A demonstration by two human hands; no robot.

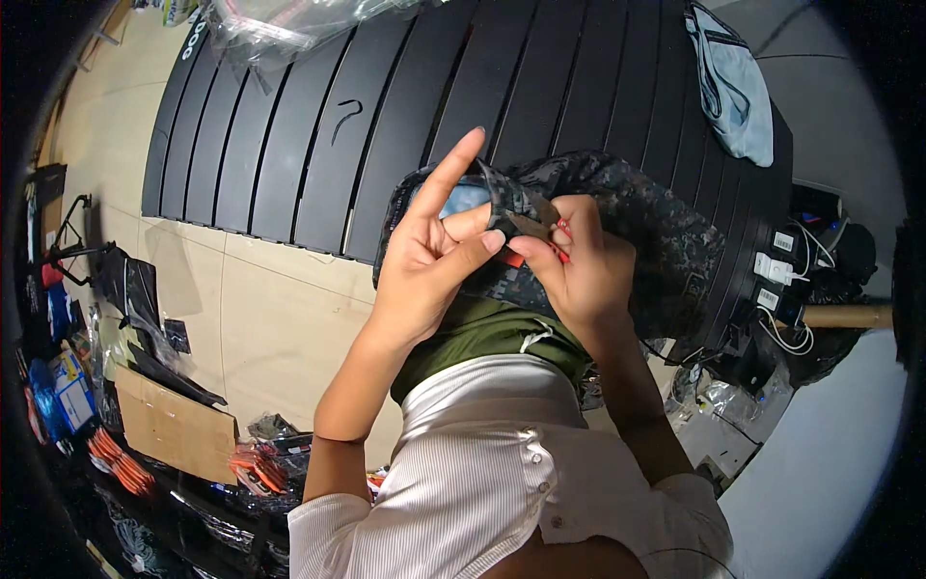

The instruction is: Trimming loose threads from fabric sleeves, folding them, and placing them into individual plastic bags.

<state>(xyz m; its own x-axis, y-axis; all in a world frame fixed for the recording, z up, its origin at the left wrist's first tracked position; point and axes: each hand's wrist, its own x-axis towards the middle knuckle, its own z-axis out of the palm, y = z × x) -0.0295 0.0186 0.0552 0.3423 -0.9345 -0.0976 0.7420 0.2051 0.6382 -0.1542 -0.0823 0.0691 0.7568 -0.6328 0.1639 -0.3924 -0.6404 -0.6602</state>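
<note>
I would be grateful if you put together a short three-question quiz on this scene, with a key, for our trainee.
1. Multiple choice: what pattern does the dark cloth at the hands have?
A) stripes
B) camouflage
C) checks
2. True or false: the left index finger is curled tightly into the palm.
3. Fill in: a red item shows among the fingers of the ____ hand.

Key:
1. B, camouflage.
2. False: the index finger of the left hand is stretched out, away from the body.
3. Right; the right hand has it.
</note>
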